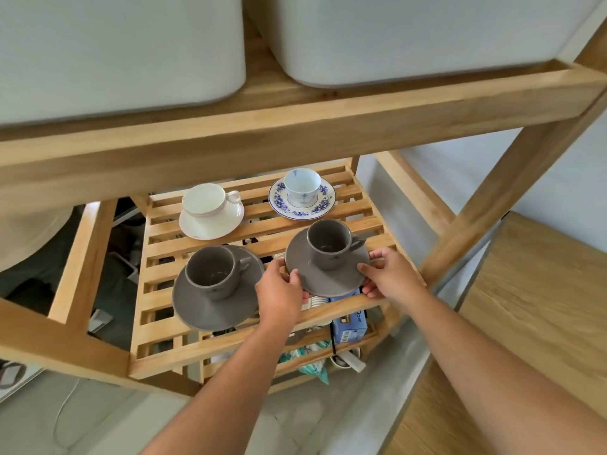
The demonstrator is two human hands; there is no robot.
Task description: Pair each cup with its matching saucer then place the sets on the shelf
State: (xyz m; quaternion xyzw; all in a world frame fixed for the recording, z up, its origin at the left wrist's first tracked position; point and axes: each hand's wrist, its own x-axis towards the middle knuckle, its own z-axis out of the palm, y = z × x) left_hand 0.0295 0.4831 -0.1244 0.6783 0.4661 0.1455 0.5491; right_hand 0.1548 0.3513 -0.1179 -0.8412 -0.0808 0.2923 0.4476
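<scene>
A slatted wooden shelf (331,318) carries several cup-and-saucer sets. At its front right a grey cup (329,244) stands on a grey saucer (323,279); my left hand (281,289) grips the saucer's left rim and my right hand (391,275) grips its right rim. At the front left a second grey cup (212,272) rests on its grey saucer (203,307). Behind, a white cup (205,200) sits on a white saucer (210,224), and a blue-patterned cup (302,185) sits on a blue floral saucer (302,205).
Two large white bins (394,34) stand on the upper shelf, whose wooden front rail (295,126) overhangs the cups. A lower shelf holds a blue box (349,326) and packets. A wooden tabletop (542,307) lies at the right. A diagonal wooden brace (492,198) runs beside the shelf.
</scene>
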